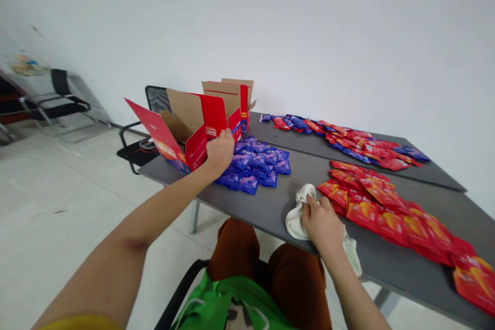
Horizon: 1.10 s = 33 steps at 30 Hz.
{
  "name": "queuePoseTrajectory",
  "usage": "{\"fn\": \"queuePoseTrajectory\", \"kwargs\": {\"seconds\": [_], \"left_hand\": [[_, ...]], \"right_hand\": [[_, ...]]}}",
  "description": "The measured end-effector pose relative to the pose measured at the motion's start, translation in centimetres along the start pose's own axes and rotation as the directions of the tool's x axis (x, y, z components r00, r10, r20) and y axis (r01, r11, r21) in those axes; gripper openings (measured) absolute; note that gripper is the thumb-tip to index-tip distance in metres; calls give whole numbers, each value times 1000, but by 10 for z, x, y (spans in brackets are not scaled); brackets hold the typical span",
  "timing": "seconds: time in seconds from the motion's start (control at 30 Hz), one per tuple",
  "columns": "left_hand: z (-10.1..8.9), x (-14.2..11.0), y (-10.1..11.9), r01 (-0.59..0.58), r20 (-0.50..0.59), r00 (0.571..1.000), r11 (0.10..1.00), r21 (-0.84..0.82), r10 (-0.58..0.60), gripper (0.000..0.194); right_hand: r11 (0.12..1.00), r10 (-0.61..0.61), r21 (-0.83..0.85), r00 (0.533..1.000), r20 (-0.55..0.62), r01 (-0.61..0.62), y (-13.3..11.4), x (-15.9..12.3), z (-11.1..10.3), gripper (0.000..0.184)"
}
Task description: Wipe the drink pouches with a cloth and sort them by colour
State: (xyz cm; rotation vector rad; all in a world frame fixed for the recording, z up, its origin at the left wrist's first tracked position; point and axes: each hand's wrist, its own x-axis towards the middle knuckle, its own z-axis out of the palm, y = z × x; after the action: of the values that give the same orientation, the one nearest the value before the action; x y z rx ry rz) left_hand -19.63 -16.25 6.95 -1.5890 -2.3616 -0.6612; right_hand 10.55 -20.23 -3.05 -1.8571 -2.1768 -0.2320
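My left hand (pixel 220 151) is closed, its fingers curled beside the open red cardboard box (pixel 195 148). It reaches over the left edge of a pile of blue-purple sachets (pixel 258 164). What those fingers hold, if anything, is hidden. My right hand (pixel 322 224) is closed on a crumpled white cloth (pixel 297 220) at the table's front edge. Part of the cloth shows on the far side of the wrist. Just beyond this hand lie overlapping rows of red-orange sachets (pixel 390 221).
More open boxes (pixel 244 100) stand behind the first on the grey table (pixel 305 165). A mixed band of red and blue sachets (pixel 348 142) runs along the back by the wall. A black chair (pixel 135 152) stands at the table's left end.
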Motion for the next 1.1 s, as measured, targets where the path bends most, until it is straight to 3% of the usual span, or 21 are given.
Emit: {"fn": "queuePoseTrajectory", "kwargs": {"seconds": [0.1, 0.27, 0.37, 0.47, 0.57, 0.63, 0.67, 0.73, 0.8, 0.83, 0.87, 0.9, 1.0, 1.1], "left_hand": [[33, 3, -10, -178, 81, 980, 982, -61, 182, 51], [62, -11, -14, -230, 176, 957, 973, -30, 231, 42], [58, -15, -11, -254, 263, 937, 965, 67, 229, 41], [42, -14, -2, -262, 267, 941, 946, 189, 207, 42], [25, -10, 12, -325, 268, 926, 922, 211, 265, 36], [17, -4, 25, -407, 354, 874, 899, 162, 332, 31], [15, 1, 32, -455, 417, 829, 883, 113, 374, 29], [16, 16, 48, -562, 524, 685, 825, -62, 506, 26], [24, 37, 63, -653, 534, 536, 722, -230, 654, 27], [31, 50, 69, -687, 521, 492, 679, -259, 698, 28], [39, 63, 74, -716, 515, 484, 659, -230, 707, 28], [48, 77, 79, -734, 519, 504, 659, -162, 690, 29], [78, 119, 92, -707, 530, 594, 707, -15, 605, 29], [107, 157, 111, -624, 523, 674, 781, 25, 522, 28]], "right_hand": [[999, 48, 5, 999, -16, -48, -1, -2, -1, 33], [994, 93, 54, 995, -35, -91, 2, -4, 7, 33], [993, 93, 74, 994, -50, -90, 3, -3, 11, 33], [992, 100, 78, 994, -40, -97, 4, -3, 11, 33], [991, 101, 87, 995, -26, -98, 4, -4, 10, 33], [990, 102, 97, 995, -20, -100, 3, -4, 8, 32], [989, 102, 105, 995, -16, -100, 3, -4, 7, 32], [987, 97, 126, 995, -13, -95, 3, -4, 6, 31], [986, 80, 149, 997, -17, -76, 4, -6, 4, 31], [985, 71, 160, 997, -20, -67, 4, -7, 4, 31], [984, 62, 171, 998, -25, -57, 4, -8, 4, 31], [981, 54, 186, 998, -29, -48, 5, -10, 4, 30], [967, 28, 256, 998, -51, -14, 9, -17, 7, 30], [939, -16, 341, 998, -67, 38, 13, -21, 10, 33]]}}
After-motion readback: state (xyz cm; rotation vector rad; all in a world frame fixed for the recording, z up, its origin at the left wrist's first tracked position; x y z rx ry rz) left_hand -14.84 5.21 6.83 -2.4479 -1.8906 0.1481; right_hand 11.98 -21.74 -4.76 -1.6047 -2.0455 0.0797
